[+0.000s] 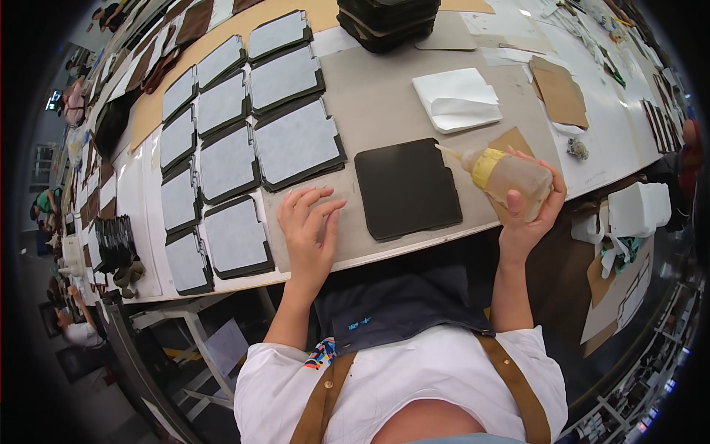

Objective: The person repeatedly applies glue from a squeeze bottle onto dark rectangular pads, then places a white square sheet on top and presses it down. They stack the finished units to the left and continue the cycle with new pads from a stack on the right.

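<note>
In my right hand is a squeeze bottle, cloudy and see-through, with a yellow band round its neck. It lies tilted, its thin nozzle pointing left over the far right corner of a black flat piece. That piece lies flat on the table in front of me, one edge notched. My left hand hovers near the table edge, left of the black piece, holding nothing, its fingers loosely bent and apart. Left of it are rows of black pieces topped with pale grey panels, laid in overlapping stacks.
A tall pile of black pieces stands at the back. Folded white sheets lie beyond the bottle, with brown card farther right. A small brown piece sits behind the bottle. Other people are at the far left.
</note>
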Tool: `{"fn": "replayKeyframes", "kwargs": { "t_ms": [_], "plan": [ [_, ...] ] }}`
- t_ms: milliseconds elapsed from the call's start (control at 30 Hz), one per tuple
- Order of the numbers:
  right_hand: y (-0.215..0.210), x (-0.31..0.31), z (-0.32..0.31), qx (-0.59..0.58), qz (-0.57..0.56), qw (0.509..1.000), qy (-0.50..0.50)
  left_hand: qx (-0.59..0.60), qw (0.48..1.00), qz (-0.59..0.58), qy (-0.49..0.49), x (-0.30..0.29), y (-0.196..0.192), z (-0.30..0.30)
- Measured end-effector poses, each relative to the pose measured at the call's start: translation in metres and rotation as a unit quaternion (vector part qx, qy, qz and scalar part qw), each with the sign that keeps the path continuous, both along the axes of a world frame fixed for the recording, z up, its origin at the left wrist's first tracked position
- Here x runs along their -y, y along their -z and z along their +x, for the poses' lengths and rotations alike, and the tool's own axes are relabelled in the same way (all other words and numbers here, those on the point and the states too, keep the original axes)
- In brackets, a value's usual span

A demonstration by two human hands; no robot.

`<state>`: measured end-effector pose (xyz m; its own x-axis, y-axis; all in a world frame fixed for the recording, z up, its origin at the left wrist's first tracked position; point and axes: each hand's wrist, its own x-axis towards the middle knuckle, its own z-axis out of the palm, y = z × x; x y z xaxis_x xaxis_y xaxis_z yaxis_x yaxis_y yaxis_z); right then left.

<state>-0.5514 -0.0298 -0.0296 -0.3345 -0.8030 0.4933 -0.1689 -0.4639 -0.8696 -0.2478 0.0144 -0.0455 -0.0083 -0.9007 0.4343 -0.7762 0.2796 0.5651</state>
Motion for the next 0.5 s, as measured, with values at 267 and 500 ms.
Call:
{"fn": "replayKeyframes", "kwargs": {
  "t_ms": [267,500],
  "plan": [
    [0.0011,0.0022,0.0003,-0.014,-0.001,1.000,0.006,-0.012,1.000,0.006,0.000,0.0007,0.0009,0.0012],
    [-0.0004,0.0019,0.0034,-0.011,-0.001,1.000,0.010,-0.014,1.000,0.007,-0.001,0.0011,0.0028,0.0016]
  ]
}}
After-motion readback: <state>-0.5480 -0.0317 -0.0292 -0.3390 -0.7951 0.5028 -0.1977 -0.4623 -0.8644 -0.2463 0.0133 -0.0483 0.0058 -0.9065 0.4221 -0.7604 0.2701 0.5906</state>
